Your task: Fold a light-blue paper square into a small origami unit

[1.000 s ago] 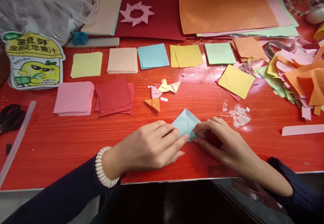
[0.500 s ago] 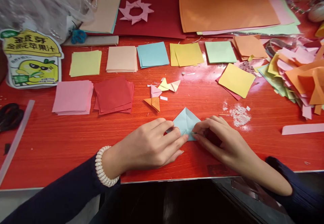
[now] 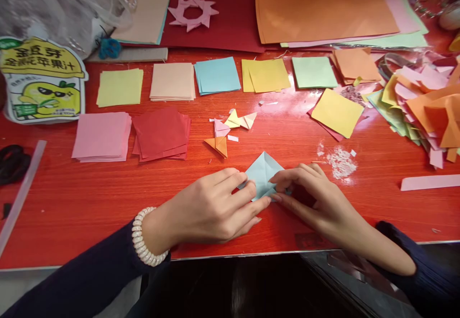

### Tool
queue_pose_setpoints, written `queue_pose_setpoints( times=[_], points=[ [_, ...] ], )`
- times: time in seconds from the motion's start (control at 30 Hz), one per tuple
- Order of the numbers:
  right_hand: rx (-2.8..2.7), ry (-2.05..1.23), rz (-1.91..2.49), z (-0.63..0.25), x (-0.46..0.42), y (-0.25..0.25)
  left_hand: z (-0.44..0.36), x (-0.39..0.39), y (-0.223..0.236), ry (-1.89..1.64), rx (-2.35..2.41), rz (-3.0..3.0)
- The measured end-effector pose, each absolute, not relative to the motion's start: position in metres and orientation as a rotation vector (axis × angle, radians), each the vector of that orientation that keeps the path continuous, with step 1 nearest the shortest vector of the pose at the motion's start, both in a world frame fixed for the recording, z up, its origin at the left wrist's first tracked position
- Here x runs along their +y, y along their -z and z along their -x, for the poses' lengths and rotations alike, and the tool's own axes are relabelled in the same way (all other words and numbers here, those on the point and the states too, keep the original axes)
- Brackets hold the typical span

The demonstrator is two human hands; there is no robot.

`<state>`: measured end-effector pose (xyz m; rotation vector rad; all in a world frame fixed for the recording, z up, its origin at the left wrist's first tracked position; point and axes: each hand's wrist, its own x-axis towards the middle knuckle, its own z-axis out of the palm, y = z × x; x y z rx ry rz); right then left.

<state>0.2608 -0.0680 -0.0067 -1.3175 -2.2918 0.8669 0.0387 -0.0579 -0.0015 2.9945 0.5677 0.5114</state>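
Observation:
A light blue square of origami paper point(image 3: 263, 167) lies near the table's front edge, one corner pointing away from me and crease lines running across it. My left hand point(image 3: 215, 205) holds its left side down, fingers bent onto the paper and index fingertip at the lower edge. At the lower right edge, my right hand point(image 3: 312, 193) pinches the paper between thumb and index finger; the fingers partly hide that edge. Just beyond are small folded paper pieces: an orange one point(image 3: 218, 145), a pink one point(image 3: 221, 128) and yellow ones point(image 3: 233, 119).
Paper stacks, including pink point(image 3: 100, 137), red point(image 3: 160, 133) and blue point(image 3: 217, 76), line the table. A pink folded ring point(image 3: 193, 27) lies on dark red sheets at the back. Scissors point(image 3: 13, 164) lie left, paper scraps point(image 3: 436, 109) right, white crumbs point(image 3: 341, 162) nearer.
The fingers of my right hand have shifted slightly left over the paper, and its lower edge now appears lifted or folded there. My left index fingertip has slid a little to the right.

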Motion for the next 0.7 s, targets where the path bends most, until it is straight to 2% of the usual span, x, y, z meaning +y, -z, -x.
queue_pose_setpoints(
  times=[0.7],
  points=[
    [-2.334,-0.751,1.383,-0.258,-0.0684,0.0132,-0.0383,-0.0575,0.0041,-0.508,0.586,-3.031]
  ],
)
